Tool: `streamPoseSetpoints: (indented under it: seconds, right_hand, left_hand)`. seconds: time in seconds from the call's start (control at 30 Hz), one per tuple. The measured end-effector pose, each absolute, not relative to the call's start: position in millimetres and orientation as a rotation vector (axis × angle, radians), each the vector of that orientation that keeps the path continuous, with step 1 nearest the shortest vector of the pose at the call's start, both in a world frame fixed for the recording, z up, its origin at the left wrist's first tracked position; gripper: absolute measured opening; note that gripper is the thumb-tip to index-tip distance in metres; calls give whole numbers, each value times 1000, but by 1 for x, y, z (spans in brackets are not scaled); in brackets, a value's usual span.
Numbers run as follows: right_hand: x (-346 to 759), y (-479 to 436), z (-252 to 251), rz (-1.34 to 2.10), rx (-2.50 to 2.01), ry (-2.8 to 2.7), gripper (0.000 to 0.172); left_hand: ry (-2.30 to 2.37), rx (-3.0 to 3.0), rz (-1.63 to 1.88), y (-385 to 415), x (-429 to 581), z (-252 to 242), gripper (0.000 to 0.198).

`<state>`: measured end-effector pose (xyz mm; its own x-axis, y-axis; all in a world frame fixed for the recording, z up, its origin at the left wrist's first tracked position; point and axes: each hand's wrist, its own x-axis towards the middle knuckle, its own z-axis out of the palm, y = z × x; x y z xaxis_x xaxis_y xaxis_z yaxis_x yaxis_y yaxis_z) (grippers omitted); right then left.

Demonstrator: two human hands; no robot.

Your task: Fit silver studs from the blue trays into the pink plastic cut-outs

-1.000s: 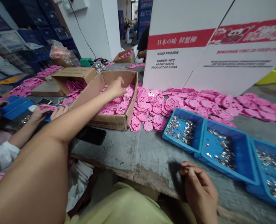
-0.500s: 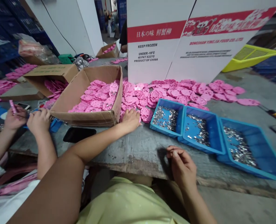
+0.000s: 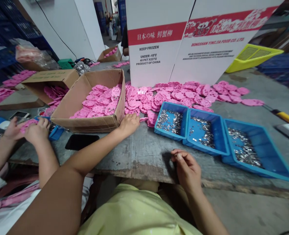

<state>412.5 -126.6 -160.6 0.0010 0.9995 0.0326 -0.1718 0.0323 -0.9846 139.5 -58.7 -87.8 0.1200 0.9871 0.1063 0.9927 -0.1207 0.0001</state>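
Before a white wall (image 3: 88,36), a grey bench (image 3: 144,156) spreads out, a white carton (image 3: 156,73) standing toward its far edge; the step in hand looks to be picking from the pink pieces (image 3: 159,100) heaped at the carton's foot; to do it well, we judge, we should take one piece by its rim, as they overlap and may come up together; we should also keep the wrist off the wall of the cardboard box (image 3: 85,125); our left grip (image 3: 130,125) is beside the box's near right corner, fingers bent over the heap's border; we cannot tell whether it has hold of a piece; loose pieces lie just past its fingertips, toward the bench's far edge; our right grip (image 3: 187,168) is over the bench's near edge, thumb against forefinger; whether anything small is pinched there we cannot tell; beyond it, blue trays (image 3: 205,148) hold metal bits (image 3: 247,153).
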Motion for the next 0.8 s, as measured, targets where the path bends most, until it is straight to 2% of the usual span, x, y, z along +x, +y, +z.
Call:
streamPoseSetpoints:
  seconds: [0.2,0.27,0.33,0.43,0.5,0.63,0.73,0.8]
  right_hand:
    - [410,-125,-166,1263,-1061,-1088,30]
    - [408,-125,-165,1279,-1063,-1082,31]
    - [407,-125,-164,1312,-1048,-1126,42]
    - [407,-125,-161,1368,-1070,-1292,38]
    - [406,-125,-162,1361,-1116,-1301,39]
    - [402,-126,-164,1272,-1151,-1030,47]
    - [403,-122,-158,1270,-1165,-1144,45]
    - [407,-112,-145,1119,-1211,-1392,40]
  left_hand:
    - [-2194,-2260,-386,-83,150,-65,36]
    - [-2145,-2506,-539,-93,161,-65,34]
    - [-2025,-2838,-654,-104,174,-69,28]
    - [-1988,-3101,-817,-116,194,-78,23]
    - [-2191,-3085,-1259,-120,207,-88,25]
    - [-2479,-2733,-2552,-126,237,-111,63]
    - [-2587,-2425,-2950,-127,256,-124,61]
    - [-2521,-2093,-3256,-124,259,-127,59]
